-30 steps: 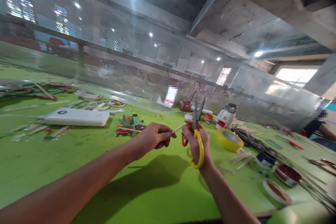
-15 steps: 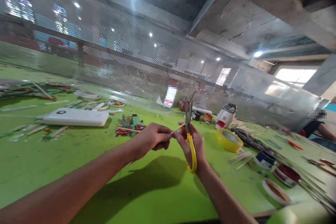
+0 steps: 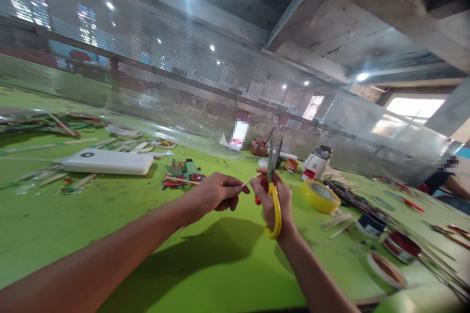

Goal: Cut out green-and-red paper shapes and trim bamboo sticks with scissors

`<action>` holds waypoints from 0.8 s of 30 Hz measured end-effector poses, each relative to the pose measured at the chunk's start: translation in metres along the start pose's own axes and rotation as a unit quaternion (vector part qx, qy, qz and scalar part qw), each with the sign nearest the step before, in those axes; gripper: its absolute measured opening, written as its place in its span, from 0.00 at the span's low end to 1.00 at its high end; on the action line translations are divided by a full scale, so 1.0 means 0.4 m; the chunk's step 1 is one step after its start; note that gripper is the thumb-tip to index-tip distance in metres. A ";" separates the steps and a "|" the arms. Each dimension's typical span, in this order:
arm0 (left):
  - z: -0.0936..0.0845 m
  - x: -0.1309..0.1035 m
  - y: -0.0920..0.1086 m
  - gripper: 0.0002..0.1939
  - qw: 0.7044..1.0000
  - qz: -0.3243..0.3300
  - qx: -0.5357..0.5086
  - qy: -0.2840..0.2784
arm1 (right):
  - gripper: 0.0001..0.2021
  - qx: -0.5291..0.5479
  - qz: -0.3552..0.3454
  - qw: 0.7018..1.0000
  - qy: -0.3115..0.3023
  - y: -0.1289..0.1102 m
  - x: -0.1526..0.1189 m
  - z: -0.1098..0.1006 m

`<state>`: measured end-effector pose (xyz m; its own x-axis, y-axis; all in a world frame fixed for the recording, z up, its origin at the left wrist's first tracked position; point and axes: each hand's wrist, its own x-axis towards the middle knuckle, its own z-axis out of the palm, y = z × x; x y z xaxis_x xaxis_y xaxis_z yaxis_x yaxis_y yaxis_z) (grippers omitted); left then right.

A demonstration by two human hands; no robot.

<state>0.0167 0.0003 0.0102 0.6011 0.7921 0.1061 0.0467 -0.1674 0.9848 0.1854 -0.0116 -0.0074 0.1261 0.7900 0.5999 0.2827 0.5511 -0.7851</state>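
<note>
Between the fingertips of my left hand (image 3: 223, 192) is a thin pale stick (image 3: 249, 181), which points up and to the right. Scissors (image 3: 273, 200) with yellow handles are held in my right hand (image 3: 279, 200), blades upward and slightly apart. The top end of the stick lies close to the right fingers; whether they touch it is unclear. Something red shows beside the right fingers. Behind my left hand, a small pile of red and green pieces (image 3: 183, 174) lies on the green table (image 3: 205, 274).
A white power bank (image 3: 108, 162) lies at the left among sticks. On the right are a yellow tape roll (image 3: 320, 196), a white bottle (image 3: 317, 160), a blue jar (image 3: 370, 225), a red jar (image 3: 401, 246) and a tape ring (image 3: 387, 270). A person's arm shows at the far right.
My right hand has moved slightly right with the scissors, away from my left fingertips. The scissor blades look a little wider apart. My left hand keeps the stick nearly in place.
</note>
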 end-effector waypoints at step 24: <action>0.012 0.001 0.009 0.20 0.975 0.016 0.190 0.114 | 0.13 0.027 -0.005 1.000 0.003 -0.019 0.002 -0.011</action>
<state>0.0210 -0.0029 0.0132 0.4167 0.8855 0.2056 0.3498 -0.3650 0.8628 0.1874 -0.0162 -0.0005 0.1298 0.7828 0.6086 0.2314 0.5729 -0.7863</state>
